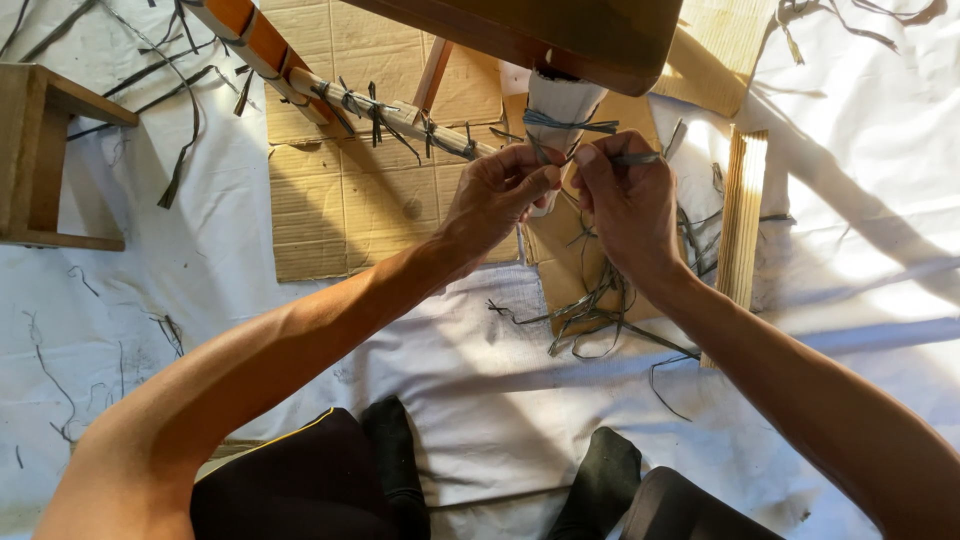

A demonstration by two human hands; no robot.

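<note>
Two hands meet at upper centre: the left hand [497,195] and right hand [625,200] each pinch a grey strip [570,124] tied around one white-wrapped chair leg [560,110]. One small wooden stool [40,150] stands at the left edge, with open white sheet [880,200] on either side.

Grey strip [568,123] knotted around a white-wrapped chair leg [560,105], apparently taut.

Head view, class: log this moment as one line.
left hand: pinches grey strip | right hand: pulls strip end | wrapped chair leg | cardboard beneath
</note>
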